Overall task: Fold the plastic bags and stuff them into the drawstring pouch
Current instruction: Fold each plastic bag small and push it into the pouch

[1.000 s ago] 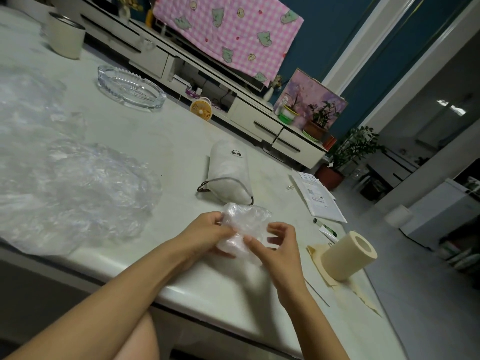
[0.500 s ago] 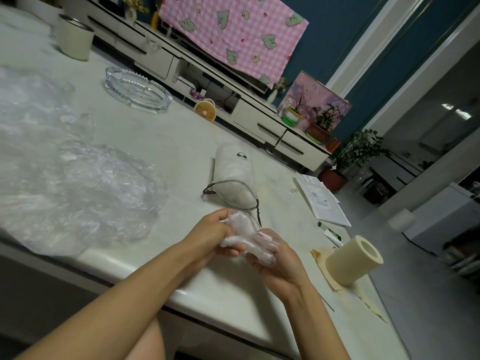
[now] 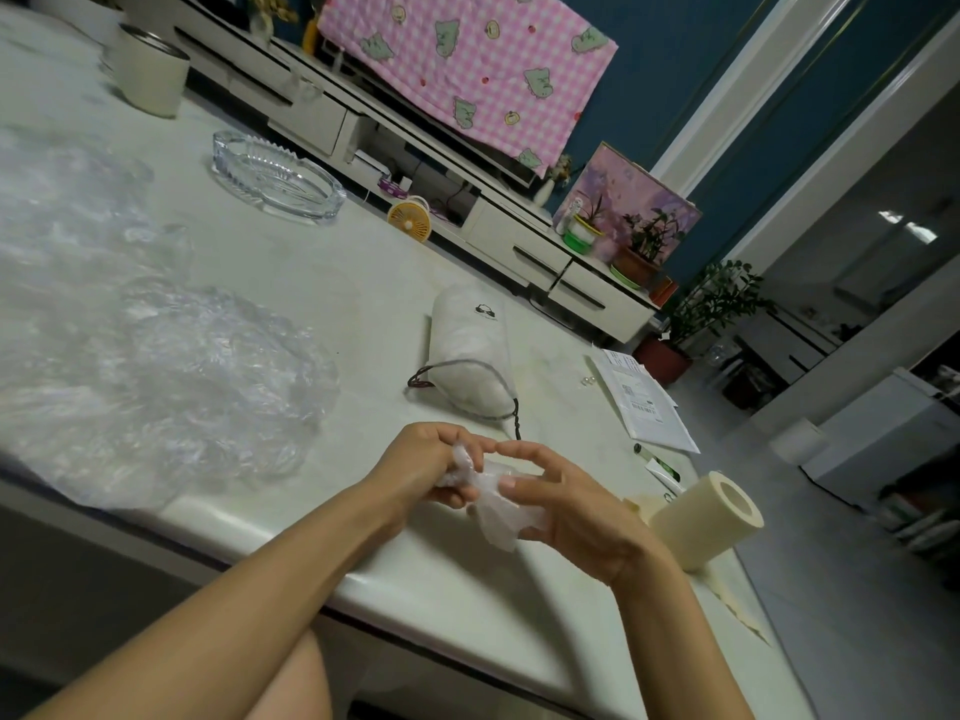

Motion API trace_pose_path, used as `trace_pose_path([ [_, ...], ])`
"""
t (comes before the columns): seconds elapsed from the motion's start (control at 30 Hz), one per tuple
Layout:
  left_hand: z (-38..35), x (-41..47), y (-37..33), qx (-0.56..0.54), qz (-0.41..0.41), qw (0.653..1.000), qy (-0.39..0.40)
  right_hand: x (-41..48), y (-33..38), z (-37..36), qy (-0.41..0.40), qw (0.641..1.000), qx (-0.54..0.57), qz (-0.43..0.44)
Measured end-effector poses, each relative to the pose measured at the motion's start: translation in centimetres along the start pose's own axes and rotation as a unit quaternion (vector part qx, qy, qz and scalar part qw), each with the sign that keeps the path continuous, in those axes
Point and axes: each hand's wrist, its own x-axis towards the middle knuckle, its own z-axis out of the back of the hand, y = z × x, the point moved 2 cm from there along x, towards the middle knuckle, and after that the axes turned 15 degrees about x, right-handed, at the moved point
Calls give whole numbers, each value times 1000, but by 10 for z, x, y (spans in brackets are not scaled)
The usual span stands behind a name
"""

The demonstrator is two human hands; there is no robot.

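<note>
While squeezing the plastic bag [image 3: 493, 506] small for the drawstring pouch [image 3: 467, 350] nearby, pinches it between curled fingers [image 3: 519, 450] of left hand [image 3: 421, 472] and right hand [image 3: 579, 514].

Curled fingers [image 3: 524, 452] of both hands hide much of the plastic bag [image 3: 498, 517]; the blurred bag heap [image 3: 156, 376] at the surface's [image 3: 363, 283] left edge is cropped.

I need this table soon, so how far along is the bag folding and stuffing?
Looks done: the white drawstring pouch lies plump on the pale marble table, apparently holding some bags already. In hand: the left hand and right hand grip a small crumpled clear plastic bag, not yet in the pouch. Remaining: a large heap of clear plastic bags waits on the table's left side.
</note>
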Motion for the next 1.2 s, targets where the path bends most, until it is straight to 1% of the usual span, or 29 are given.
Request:
trace_pose_path([
  [0.13, 3, 1, 3, 23, 13, 1000, 1, 3, -8, -1, 2, 999, -39, -4],
  [0.23, 1, 0, 2, 1, 36, 999, -6, 6, -9, -3, -43, 994, -88, 41],
  [0.27, 0, 0, 3, 15, 37, 999, -16, 7, -10, -3, -61, 992, -98, 57],
  [0.33, 0, 0, 5, 92, -2, 995, -48, 9, -12, -3, -75, 989, -100, 81],
  [0.37, 1, 0, 5, 136, -28, 988, -63, 8, -13, -3, -64, 989, -100, 86],
  [0.43, 2, 0, 7, 197, -74, 975, -69, 7, -13, -5, -14, 990, -117, 78],
  [0.5, 5, -2, 6, 220, -101, 969, -53, 5, -11, -8, 18, 988, -132, 73],
  [0.6, 7, -4, 5, 217, -115, 969, -40, 5, -7, -11, 8, 985, -153, 80],
  [0.7, 10, -4, 5, 193, -121, 973, -49, 6, -9, -8, -2, 977, -204, 70],
  [0.77, 11, -4, 7, 179, -132, 973, -56, 5, -10, -6, 1, 973, -221, 61],
  [0.83, 11, -5, 7, 187, -141, 970, -63, 3, -8, -7, 4, 973, -226, 53],
  [0.93, 13, -5, 5, 192, -149, 965, -96, 3, -6, -12, 24, 973, -222, 56],
  [1.0, 15, -1, 6, 182, -154, 963, -125, 2, -6, -16, 32, 974, -207, 83],
  [1.03, 14, 1, 6, 176, -143, 966, -126, 1, -6, -17, 32, 976, -190, 105],
  [1.07, 13, 1, 6, 164, -116, 973, -109, 0, -6, -17, 31, 977, -168, 126],
  [1.13, 8, 1, 8, 111, -39, 992, -48, -1, -7, -16, 40, 982, -114, 146],
  [1.2, 3, -2, 10, 33, 37, 999, 10, 0, -11, -15, 75, 985, -52, 146],
])
